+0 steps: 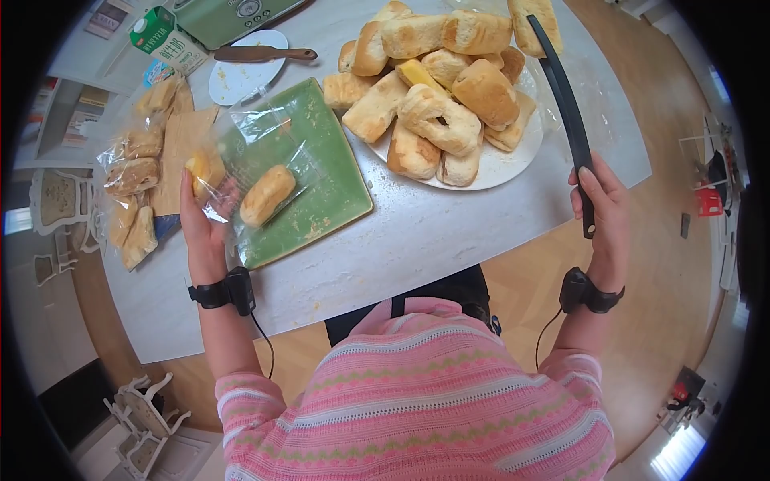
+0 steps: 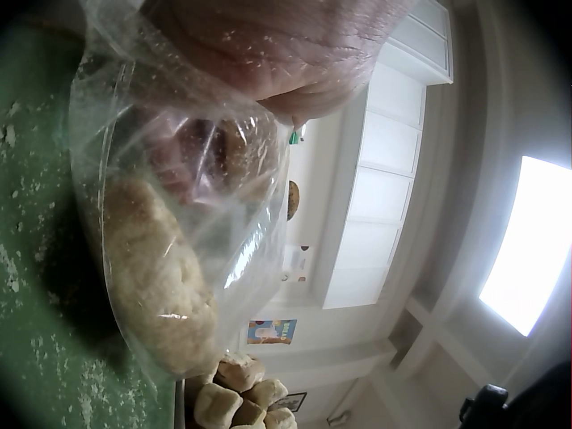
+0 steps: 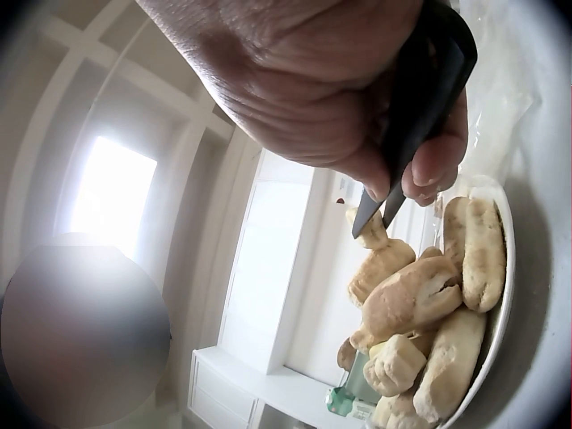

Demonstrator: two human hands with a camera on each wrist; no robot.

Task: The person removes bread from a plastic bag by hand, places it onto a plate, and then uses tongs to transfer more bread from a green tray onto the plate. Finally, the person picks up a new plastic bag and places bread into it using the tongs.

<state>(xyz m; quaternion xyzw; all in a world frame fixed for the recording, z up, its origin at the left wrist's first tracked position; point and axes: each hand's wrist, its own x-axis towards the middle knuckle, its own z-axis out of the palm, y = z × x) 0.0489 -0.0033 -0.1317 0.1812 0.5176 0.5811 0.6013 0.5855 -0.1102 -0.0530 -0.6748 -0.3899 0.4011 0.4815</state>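
Note:
My left hand (image 1: 210, 220) grips a clear plastic bag (image 2: 246, 255) over the green tray (image 1: 321, 132). In the bag a golden bread roll (image 1: 268, 196) lies near the tray's left side, and a yellower piece of bread (image 1: 207, 171) shows beside my fingers. In the left wrist view, part of that hand appears through the wrinkled plastic. My right hand (image 1: 601, 196) holds black tongs (image 1: 568, 104) by their lower end. A slice-like bread piece (image 1: 536, 28) is at the tongs' far tips, beyond the bread pile.
A white plate (image 1: 513, 168) bears a heap of bread rolls (image 1: 441, 120). Bagged rolls (image 1: 132, 176) lie left beside a wooden board (image 1: 184, 144). Farther back are a small plate (image 1: 233, 84), a brown-handled knife (image 1: 257, 54), a milk carton (image 1: 164, 40) and a green toaster (image 1: 233, 20).

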